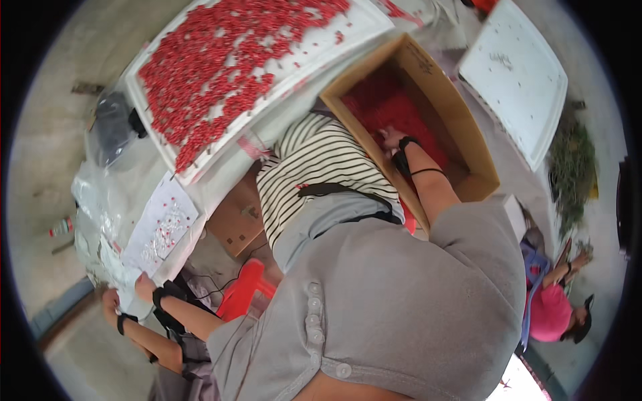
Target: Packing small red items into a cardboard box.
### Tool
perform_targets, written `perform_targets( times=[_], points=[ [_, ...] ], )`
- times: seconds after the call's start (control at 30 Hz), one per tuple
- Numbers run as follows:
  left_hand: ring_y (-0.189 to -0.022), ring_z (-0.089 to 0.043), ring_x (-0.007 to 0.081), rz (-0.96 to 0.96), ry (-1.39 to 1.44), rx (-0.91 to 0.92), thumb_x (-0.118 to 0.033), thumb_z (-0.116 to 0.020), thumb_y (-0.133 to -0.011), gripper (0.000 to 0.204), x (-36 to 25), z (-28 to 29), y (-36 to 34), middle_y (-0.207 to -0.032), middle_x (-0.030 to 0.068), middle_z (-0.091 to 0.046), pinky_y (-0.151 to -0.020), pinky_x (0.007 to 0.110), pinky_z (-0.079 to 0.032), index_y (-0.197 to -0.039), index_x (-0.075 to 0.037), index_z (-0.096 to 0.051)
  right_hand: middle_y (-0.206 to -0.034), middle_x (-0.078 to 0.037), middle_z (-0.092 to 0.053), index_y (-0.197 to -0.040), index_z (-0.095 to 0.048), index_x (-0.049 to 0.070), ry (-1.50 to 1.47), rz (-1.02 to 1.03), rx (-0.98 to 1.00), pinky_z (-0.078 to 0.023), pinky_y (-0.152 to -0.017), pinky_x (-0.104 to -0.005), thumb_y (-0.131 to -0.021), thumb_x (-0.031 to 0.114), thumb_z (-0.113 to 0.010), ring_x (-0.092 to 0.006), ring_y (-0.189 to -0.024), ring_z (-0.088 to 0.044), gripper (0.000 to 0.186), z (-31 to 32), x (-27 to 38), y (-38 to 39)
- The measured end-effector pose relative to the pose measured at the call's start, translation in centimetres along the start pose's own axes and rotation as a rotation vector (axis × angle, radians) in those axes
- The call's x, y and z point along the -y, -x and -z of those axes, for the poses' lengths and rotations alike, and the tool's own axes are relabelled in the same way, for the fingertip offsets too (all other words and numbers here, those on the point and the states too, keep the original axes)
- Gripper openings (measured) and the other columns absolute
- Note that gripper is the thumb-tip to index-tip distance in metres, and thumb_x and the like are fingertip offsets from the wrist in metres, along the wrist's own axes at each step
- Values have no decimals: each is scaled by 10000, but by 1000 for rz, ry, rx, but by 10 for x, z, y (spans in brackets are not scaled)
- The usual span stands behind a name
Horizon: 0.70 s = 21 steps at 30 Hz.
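Note:
My right hand (392, 138) reaches into an open cardboard box (468, 110), over small red pieces (378, 100) heaped in its bottom. Its fingers look curled; whatever they may hold is too small to make out. A black band circles that wrist. My left hand (144, 287) is at the near edge of the white-covered table, beside a white sheet (150, 247) with a few red bits on it. Its fingers are turned away and hidden. Farther back lies a white tray (374, 23) spread with many small red rod-like pieces (207, 73).
Another person's hand (110, 301) is close to my left hand. A second white tray (515, 73) with a few specks lies at right. Clear plastic (100, 194) covers the left table end. A red stool (244, 291) stands below. A person in pink (552, 317) sits far right.

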State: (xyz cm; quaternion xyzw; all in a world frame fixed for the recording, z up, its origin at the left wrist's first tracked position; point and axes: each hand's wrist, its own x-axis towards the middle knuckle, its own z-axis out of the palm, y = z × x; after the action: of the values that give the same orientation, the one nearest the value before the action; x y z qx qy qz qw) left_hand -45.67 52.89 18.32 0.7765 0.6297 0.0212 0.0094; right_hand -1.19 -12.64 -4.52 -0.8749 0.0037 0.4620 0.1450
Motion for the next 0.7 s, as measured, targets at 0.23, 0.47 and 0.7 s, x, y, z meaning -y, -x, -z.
perform_targets(
  times=[0.23,0.47,0.7],
  points=[
    [-653,-434,71,-481,1077,84,-220,-482,-740,276,-218,68,87,-749,9,-498,-599,171,-348,-929,-19,-498,-769,-203,-503,-1055,-290,-21,-638,-39,175,-445,-449,-332,-614,4,-420,-250,-594,-544,461,-37,-75,-39],
    [-706,-477,151,-733,1479,1422,-27,-442,-692,136,-499,30,272,-784,72,-478,-633,249,-398,-824,-12,-475,-901,-124,-483,-1076,-310,16,-804,-92,-54,-442,-551,-308,-573,113,-534,-216,-712,-506,559,-40,-107,-5],
    [-577,-462,56,-544,1022,2284,-136,-503,-712,131,-595,-58,433,-687,-1,-516,-516,182,-389,-811,-55,-528,-794,-122,-497,-998,-383,15,-1019,-26,-557,-426,-392,-280,-595,120,-550,-185,-577,-520,450,-57,-157,-30]
  ],
)
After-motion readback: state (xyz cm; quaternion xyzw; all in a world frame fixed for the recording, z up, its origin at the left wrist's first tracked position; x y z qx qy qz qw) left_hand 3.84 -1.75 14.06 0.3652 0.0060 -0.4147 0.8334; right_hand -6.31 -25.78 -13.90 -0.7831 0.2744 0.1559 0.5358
